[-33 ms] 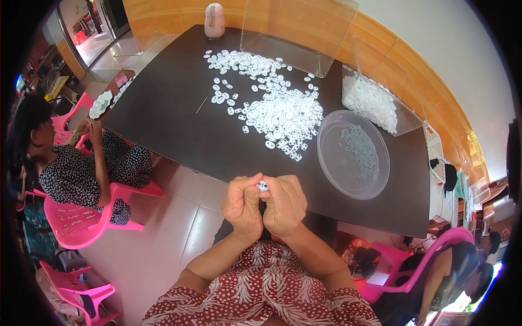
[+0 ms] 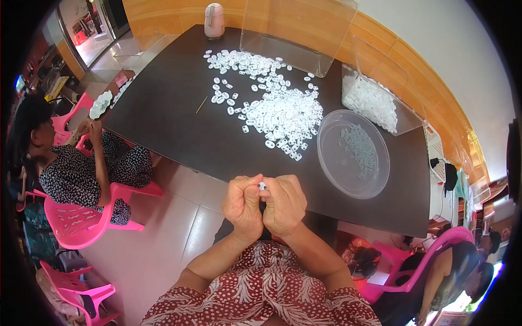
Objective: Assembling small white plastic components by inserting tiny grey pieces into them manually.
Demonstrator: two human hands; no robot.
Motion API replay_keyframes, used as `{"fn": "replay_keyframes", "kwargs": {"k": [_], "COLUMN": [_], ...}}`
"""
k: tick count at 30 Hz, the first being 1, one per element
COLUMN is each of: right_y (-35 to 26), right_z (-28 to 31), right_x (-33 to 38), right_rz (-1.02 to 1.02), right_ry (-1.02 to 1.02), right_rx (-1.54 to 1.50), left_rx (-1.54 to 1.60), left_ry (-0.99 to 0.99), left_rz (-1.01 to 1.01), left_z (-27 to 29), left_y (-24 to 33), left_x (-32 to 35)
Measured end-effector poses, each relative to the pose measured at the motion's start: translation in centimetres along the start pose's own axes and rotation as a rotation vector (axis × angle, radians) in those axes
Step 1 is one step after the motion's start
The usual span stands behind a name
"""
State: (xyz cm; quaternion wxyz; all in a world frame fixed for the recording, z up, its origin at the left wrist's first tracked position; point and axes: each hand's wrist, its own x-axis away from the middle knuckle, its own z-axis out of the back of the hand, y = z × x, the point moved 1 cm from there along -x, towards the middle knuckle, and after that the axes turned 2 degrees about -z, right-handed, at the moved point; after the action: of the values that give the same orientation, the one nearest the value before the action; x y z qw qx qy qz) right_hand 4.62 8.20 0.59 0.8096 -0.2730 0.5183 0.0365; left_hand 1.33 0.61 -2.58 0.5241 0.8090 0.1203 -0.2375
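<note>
Close in front of my body, at the near edge of the dark table [image 2: 163, 108], both hands meet around one small white plastic piece [image 2: 263, 186] with two dark holes. My left hand [image 2: 243, 209] pinches it from the left with thumb and forefinger. From the other side, my right hand [image 2: 285, 204] closes its fingers on the same piece. Beyond them lies a large heap of similar white oval pieces [image 2: 285, 117]. To its right, a round clear plastic lid or tray [image 2: 337, 176] holds a pile of small greyish slender parts [image 2: 360, 149].
A clear bin [image 2: 399, 117] full of white pieces stands at the far right, near an upright clear container [image 2: 299, 49]. A pink thermos [image 2: 214, 22] and a thin stick [image 2: 202, 105] are on the table. At left, a person sits on a pink chair [image 2: 76, 220]; another sits at lower right.
The small white piece has tilted slightly between my fingers. My hands stay in nearly the same place.
</note>
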Motion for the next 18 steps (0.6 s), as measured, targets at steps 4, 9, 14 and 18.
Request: {"fn": "replay_keyframes", "kwargs": {"k": [4, 9, 14, 18], "right_y": [0.4, 0.7, 2.6, 9.2], "right_z": [0.5, 1.9, 6.8, 10.9], "right_x": [0.2, 0.4, -3.3, -9.0], "right_rz": [-0.029, 0.004, -0.109, -0.372], "right_ry": [0.007, -0.101, -0.460, -0.058], "right_rx": [0.033, -0.040, 0.403, 0.357], "left_rx": [-0.061, -0.164, -0.734, -0.724], "left_ry": [-0.004, -0.216, -0.517, -1.005], "left_rz": [0.030, 0.117, -0.348, -0.602], "left_z": [-0.5, 1.4, 1.7, -0.2], "left_y": [-0.1, 0.6, 0.7, 0.1], "left_x": [0.2, 0.2, -2.0, -2.3]}}
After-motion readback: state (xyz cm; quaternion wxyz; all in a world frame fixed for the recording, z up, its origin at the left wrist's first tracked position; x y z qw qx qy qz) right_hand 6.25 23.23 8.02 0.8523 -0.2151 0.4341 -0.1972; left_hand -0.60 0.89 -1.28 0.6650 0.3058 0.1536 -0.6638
